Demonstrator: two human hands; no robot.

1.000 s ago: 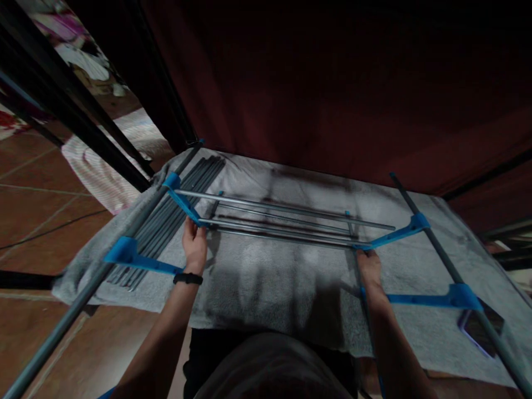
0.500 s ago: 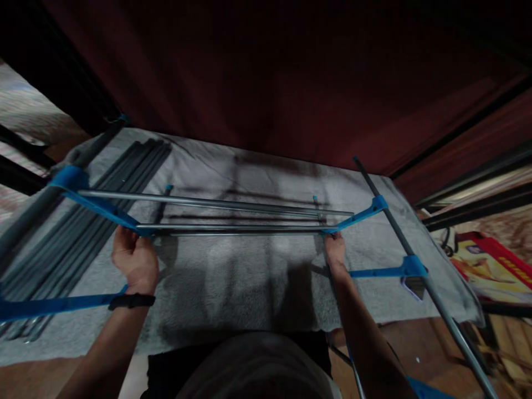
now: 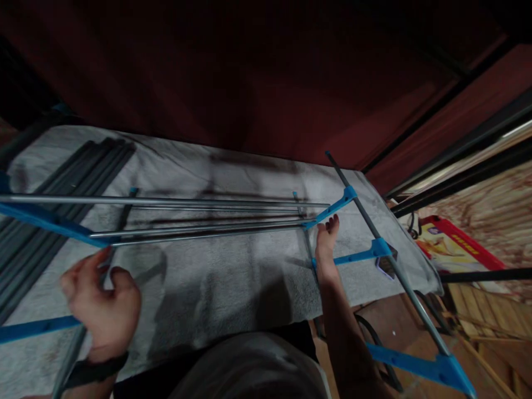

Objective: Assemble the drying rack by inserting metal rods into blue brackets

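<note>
Tube rack [image 3: 187,202] across mid-frame: rods could pop out of L bracket [image 3: 50,220] or R bracket [image 3: 338,203] if it twists w/o support. L hand [image 3: 103,305], lower left: fingers curled, apart, just below L bracket; contact unclear, dim. R hand [image 3: 327,241], right of ctr: fingers loosely spread, just below R bracket.

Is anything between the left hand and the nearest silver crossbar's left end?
Nothing visible. The left hand, open, is right by the left end of the silver crossbar; whether they touch is unclear. The dark pole passes behind the hand, not between.
</note>
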